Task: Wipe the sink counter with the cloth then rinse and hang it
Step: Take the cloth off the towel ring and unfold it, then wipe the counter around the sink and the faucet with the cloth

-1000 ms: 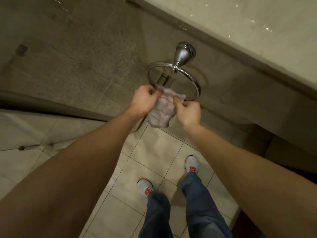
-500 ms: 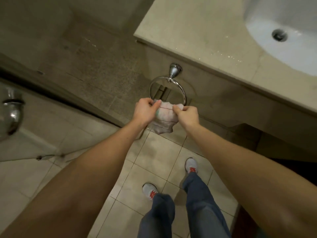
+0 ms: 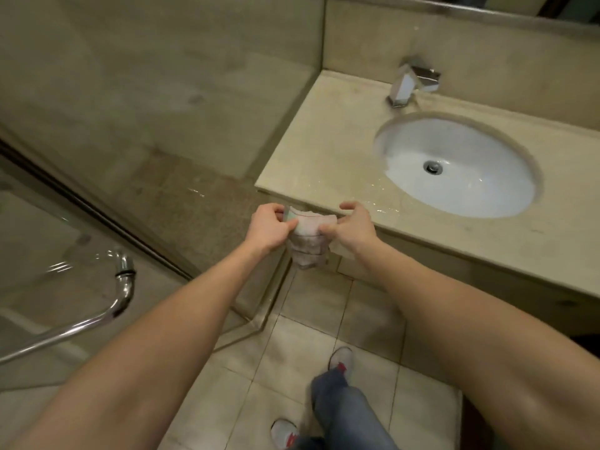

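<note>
Just below the middle of the frame the left hand and the right hand hold a small, crumpled, pale pink-grey cloth between them, each grip closed on an upper corner, thumb against fingers. The cloth's top edge is pulled fairly straight and the rest hangs bunched below. It hangs in front of the near left corner of the beige stone table, just under its front edge; what it hangs from, if anything, is hidden behind it. Water glistens on the table near the oval white basin at the right, with an angular chrome tap behind it. A curved chrome door handle shows at lower left. Blue jeans and grey shoes with red marks stand on the beige tiled floor at the bottom.
</note>
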